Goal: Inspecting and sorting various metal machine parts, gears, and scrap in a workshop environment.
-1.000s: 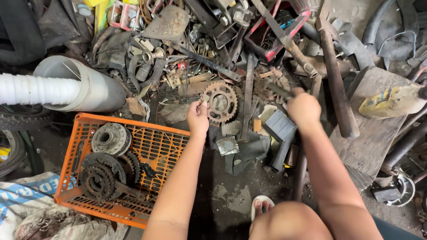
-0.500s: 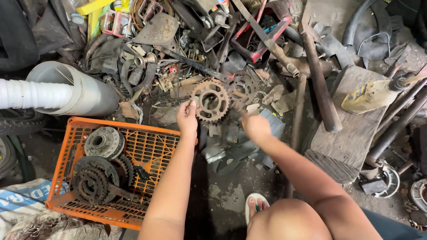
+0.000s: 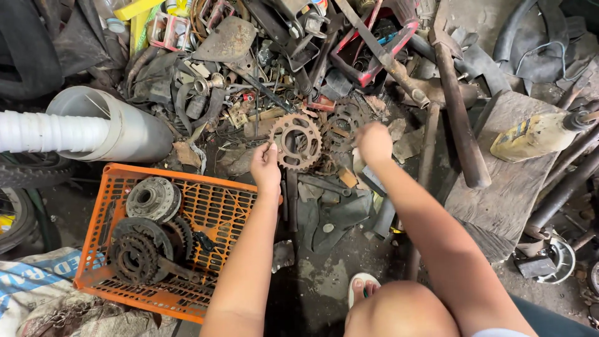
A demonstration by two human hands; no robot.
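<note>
Sorting rusty gears from a scrap heap: left hand [image 3: 266, 167] pinching a rusty sprocket [image 3: 296, 141] at the pile's near edge, right hand [image 3: 374, 142] closed over scrap beside a second sprocket [image 3: 342, 126]. Several gears already in the orange crate [image 3: 103, 209], near left; plenty left.

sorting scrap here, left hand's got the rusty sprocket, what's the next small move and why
Probably lift the rusty sprocket clear of the scrap pile and swing it toward the orange crate. The left hand pinches its rim, and the crate already holds similar sprockets and hubs. The right hand rests on a second sprocket.
</note>
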